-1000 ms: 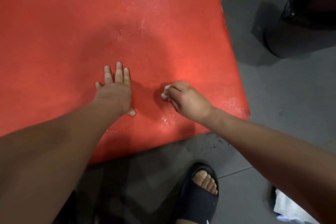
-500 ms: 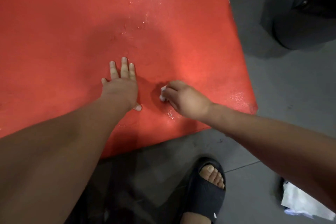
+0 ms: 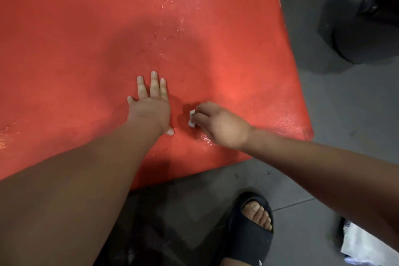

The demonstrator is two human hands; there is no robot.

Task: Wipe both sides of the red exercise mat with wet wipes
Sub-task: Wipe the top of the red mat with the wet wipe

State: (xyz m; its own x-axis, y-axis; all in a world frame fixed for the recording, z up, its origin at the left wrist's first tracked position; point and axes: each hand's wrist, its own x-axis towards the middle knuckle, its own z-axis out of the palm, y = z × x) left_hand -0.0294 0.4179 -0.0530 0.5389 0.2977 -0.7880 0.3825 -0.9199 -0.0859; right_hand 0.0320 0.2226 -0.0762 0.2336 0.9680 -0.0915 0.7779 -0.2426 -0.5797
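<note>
On grey floor [image 3: 336, 114], red mat [image 3: 86, 49], wet sheen

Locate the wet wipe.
Head view, centre: the wet wipe is bunched in the right hand, pressed on the red mat, just right of the flat left hand.

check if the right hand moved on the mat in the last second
Yes: the right hand slid its wipe leftward, away from the near right corner of the red mat and closer to the flat left hand.
</note>
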